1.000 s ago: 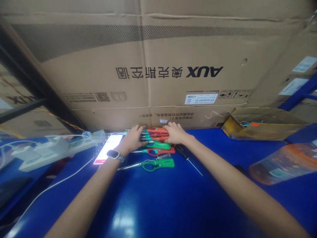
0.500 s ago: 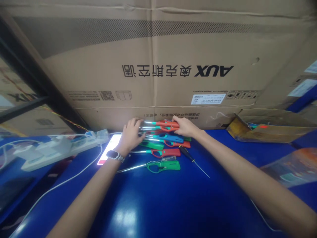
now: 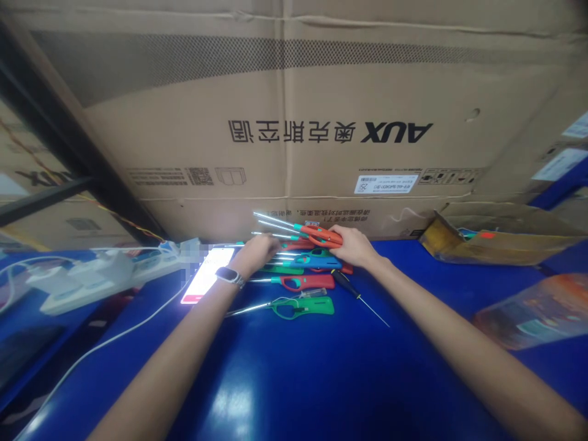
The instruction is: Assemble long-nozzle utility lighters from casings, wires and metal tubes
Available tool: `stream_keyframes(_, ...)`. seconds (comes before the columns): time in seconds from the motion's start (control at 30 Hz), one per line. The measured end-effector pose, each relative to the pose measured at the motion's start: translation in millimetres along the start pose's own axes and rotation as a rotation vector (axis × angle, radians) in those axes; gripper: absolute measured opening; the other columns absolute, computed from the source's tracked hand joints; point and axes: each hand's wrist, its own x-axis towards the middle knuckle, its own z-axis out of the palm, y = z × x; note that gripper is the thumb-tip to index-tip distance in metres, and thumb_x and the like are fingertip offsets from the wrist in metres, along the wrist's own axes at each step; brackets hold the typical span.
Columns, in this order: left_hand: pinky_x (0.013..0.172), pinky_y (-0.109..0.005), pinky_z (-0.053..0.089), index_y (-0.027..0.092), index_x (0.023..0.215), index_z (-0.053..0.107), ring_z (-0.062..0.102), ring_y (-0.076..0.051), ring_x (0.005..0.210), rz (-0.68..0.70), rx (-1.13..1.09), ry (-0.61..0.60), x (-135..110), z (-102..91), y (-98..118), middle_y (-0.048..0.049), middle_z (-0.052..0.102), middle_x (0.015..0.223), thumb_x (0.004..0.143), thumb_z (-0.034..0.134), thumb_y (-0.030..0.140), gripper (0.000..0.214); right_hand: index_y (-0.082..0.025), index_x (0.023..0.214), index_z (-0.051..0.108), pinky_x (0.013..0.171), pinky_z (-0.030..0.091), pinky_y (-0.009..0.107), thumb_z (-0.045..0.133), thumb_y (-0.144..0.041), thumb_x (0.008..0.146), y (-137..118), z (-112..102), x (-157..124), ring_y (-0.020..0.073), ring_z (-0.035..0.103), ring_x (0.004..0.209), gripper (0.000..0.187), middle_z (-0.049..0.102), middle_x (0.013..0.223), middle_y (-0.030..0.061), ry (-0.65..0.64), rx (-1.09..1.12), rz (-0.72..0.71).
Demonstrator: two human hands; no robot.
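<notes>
My right hand (image 3: 353,246) is closed around the butt ends of orange-red long-nosed lighters (image 3: 321,235), raised above the pile with their metal tubes pointing left. My left hand (image 3: 260,252), with a watch band on its wrist, is curled at the tube side of the pile; what its fingers hold, if anything, is hidden. Under the hands lie a blue lighter (image 3: 319,260) and several others, partly covered. Closer to me are a red lighter (image 3: 307,282) and a green lighter (image 3: 315,306). A black-and-yellow screwdriver (image 3: 346,285) lies to their right.
A lit phone (image 3: 202,285) lies beside my left wrist, with a white power strip (image 3: 114,282) and cables further left. Behind stands a large cardboard box (image 3: 321,92). An open carton (image 3: 500,236) and a plastic bag (image 3: 537,315) are at right on the blue table (image 3: 294,380).
The orange-red lighters in my right hand have tilted, their tubes now raised at the left. My left hand has moved slightly right and down, its fingers now curled.
</notes>
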Motion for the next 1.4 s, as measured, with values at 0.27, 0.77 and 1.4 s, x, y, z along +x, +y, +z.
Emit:
stream_keyframes(0.27,0.071,-0.027,0.046,0.023,0.089,0.075,0.067,-0.023,0.087,0.036,0.085,-0.049,5,6.5,6,-0.0057,0.071,0.097,0.088,0.060,0.022,0.016,-0.023,0.111,0.065,0.073,0.045,0.032,0.070,-0.047,0.080,-21,26,13,0.0267,0.066,0.096,0.039,0.071,0.106,0.0067,0.009,-0.120,-0.092)
stream_keyframes(0.77,0.063,-0.026,0.042,0.027,0.115,0.068,0.065,-0.018,0.080,0.108,0.201,-0.008,1,17.9,14,-0.0054,0.060,0.110,0.096,0.051,0.027,0.025,-0.022,0.127,0.056,0.093,0.041,0.046,0.066,-0.043,0.079,-26,29,0,0.0324,0.053,0.115,0.053,0.059,0.121,0.0122,0.044,-0.044,-0.043)
stream_keyframes(1.4,0.078,-0.030,0.049,0.019,0.086,0.069,0.061,-0.018,0.086,-0.111,-0.605,0.427,-67,-28.4,36,-0.0034,0.061,0.093,0.089,0.064,0.036,0.018,-0.021,0.112,0.066,0.095,0.039,0.042,0.054,-0.031,0.088,-78,33,-1,0.0298,0.051,0.114,0.029,0.060,0.117,0.0133,0.230,-0.016,-0.297)
